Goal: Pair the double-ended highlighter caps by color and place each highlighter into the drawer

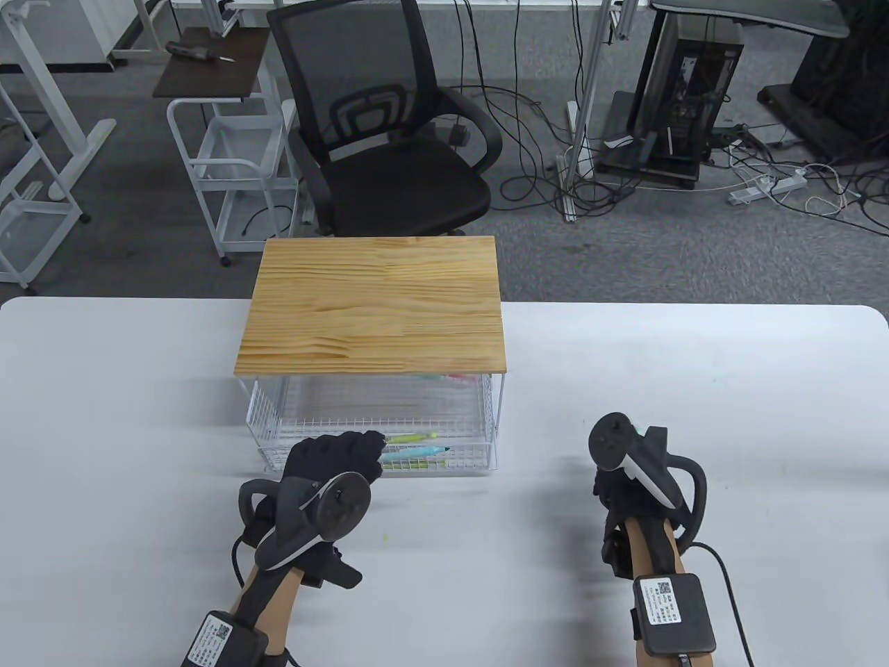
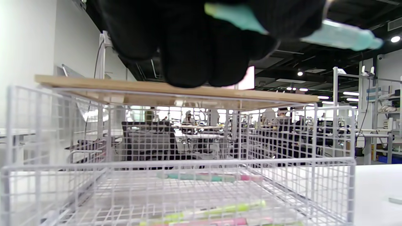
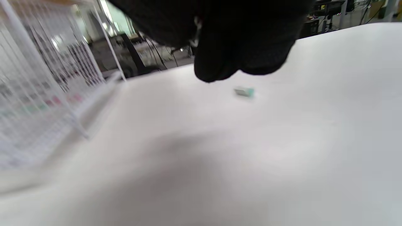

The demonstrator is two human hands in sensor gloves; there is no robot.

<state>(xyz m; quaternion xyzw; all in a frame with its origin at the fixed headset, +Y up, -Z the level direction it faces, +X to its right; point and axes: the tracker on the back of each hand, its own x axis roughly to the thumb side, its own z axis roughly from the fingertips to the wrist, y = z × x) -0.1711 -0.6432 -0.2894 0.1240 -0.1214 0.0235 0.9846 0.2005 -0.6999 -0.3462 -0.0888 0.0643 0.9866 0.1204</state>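
Teal highlighter (image 1: 425, 452) in the left hand's (image 1: 332, 458) grip above the drawer (image 1: 479, 455); right hand (image 1: 615, 486) curled, empty.

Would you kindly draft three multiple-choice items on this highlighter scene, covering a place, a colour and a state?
1. Where is the left hand?
A. at the front of the wire drawer
B. on the wooden top
C. at the table's right edge

2. What colour is the highlighter that the left hand holds?
A. pink
B. teal
C. orange

3. What is the right hand doing?
A. gripping a highlighter
B. pulling the drawer
C. holding nothing over the table

Answers:
1 A: the table view shows it at the drawer's front.
2 B: the left wrist view shows a teal barrel between its fingers.
3 C: its curled fingers in the right wrist view grip nothing that shows.
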